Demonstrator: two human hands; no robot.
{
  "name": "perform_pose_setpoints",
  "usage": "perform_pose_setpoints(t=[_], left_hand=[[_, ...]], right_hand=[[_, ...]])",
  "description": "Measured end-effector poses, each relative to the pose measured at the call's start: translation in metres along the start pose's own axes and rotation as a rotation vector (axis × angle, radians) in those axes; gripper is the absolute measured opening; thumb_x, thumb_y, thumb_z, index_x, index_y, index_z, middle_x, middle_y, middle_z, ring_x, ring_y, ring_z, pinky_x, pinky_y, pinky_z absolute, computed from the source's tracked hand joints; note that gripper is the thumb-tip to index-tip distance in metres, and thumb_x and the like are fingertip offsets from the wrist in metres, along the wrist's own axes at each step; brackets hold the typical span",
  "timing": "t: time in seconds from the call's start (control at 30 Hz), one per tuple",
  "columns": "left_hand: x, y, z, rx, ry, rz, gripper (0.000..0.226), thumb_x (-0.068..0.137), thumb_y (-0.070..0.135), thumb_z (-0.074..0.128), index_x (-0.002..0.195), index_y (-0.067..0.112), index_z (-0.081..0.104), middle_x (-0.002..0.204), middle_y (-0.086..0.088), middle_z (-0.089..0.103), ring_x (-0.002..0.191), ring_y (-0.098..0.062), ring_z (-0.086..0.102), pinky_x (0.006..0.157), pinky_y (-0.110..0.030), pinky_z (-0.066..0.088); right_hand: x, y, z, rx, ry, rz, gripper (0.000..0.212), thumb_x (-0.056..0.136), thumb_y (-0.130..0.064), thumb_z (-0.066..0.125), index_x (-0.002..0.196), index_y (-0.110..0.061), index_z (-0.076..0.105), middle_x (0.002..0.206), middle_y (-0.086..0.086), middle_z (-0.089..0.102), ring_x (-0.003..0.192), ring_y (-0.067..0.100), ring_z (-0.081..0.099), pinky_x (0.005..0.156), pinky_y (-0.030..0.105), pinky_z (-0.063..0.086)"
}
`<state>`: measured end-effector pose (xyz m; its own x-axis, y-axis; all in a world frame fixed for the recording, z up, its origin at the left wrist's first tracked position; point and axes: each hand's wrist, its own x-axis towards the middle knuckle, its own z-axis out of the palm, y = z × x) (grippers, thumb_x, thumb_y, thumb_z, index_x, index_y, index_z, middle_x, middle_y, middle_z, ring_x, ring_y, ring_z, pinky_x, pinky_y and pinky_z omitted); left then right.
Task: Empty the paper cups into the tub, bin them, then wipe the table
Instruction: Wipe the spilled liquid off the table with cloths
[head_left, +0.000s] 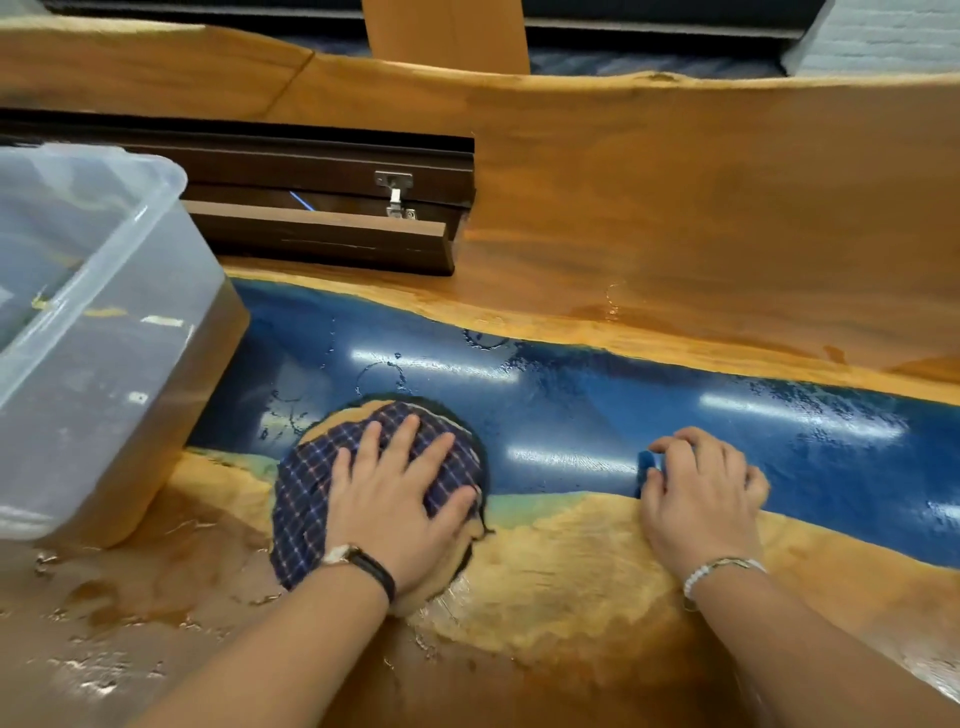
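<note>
Clearly it's the wiping step: the left hand (400, 499) presses flat, fingers spread, on a navy checked cloth (306, 499) near the clear plastic tub (104, 312) at left, the right hand (701, 493) curls round a small blue block (648, 467), and wet rings (485, 339) farther across the wood-and-blue-resin table (675, 218) likely come next.

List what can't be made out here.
Head view only:
tub contents, blurred by its cloudy wall and cut off by the left edge;
blue item, mostly under the curled right hand, kind unclear;
cloth middle, under the left hand;
cups and bin, out of frame.
</note>
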<state>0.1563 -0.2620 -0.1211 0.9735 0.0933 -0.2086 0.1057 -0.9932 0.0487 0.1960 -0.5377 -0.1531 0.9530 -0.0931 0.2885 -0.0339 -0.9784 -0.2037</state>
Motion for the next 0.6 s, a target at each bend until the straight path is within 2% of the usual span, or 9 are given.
perform_pose_setpoints(t=[0.13,0.23,0.3,0.4,0.6], left_hand=[[0.070,-0.040,-0.012,-0.052,0.050,-0.279,0.072,0.083,0.078,0.012,0.147,0.046,0.016,0.161,0.004,0.008,0.146,-0.031,0.008,0.116,-0.054,0.009],[0.125,-0.058,-0.026,-0.150,0.044,-0.499,0.075,0.085,0.078,0.015,0.149,0.041,0.017,0.161,-0.002,0.005,0.145,-0.036,0.006,0.116,-0.056,0.006],[0.151,-0.052,-0.030,-0.167,0.043,-0.535,0.076,0.085,0.077,0.015,0.150,0.038,0.018,0.161,-0.003,0.006,0.145,-0.038,0.005,0.116,-0.057,0.004],[0.170,-0.018,-0.030,-0.129,0.065,-0.413,0.075,0.085,0.077,0.015,0.150,0.039,0.021,0.160,-0.003,0.011,0.145,-0.037,0.008,0.116,-0.056,0.005],[0.162,0.074,-0.027,-0.052,0.062,-0.004,0.071,0.085,0.075,0.018,0.147,0.042,0.023,0.160,0.001,0.015,0.145,-0.033,0.011,0.116,-0.053,0.008]], right_hand=[[0.000,-0.001,0.000,-0.001,0.039,-0.019,0.022,0.076,-0.024,0.050,0.093,-0.019,0.064,0.105,0.003,0.059,0.101,0.023,0.043,0.087,0.042,0.022],[-0.001,-0.001,0.000,-0.002,0.056,-0.027,0.021,0.076,-0.023,0.051,0.094,-0.019,0.063,0.105,0.002,0.058,0.100,0.023,0.043,0.087,0.042,0.024],[-0.001,0.000,0.001,-0.011,0.065,-0.026,0.021,0.076,-0.024,0.050,0.094,-0.020,0.062,0.105,0.001,0.058,0.100,0.023,0.044,0.087,0.042,0.024],[-0.001,0.001,0.002,-0.022,0.056,-0.024,0.024,0.078,-0.027,0.045,0.095,-0.021,0.062,0.106,0.001,0.057,0.101,0.023,0.045,0.088,0.042,0.025],[-0.001,0.001,0.003,-0.032,0.032,-0.019,0.033,0.079,-0.032,0.036,0.097,-0.021,0.061,0.108,0.000,0.057,0.102,0.022,0.046,0.089,0.044,0.026]])
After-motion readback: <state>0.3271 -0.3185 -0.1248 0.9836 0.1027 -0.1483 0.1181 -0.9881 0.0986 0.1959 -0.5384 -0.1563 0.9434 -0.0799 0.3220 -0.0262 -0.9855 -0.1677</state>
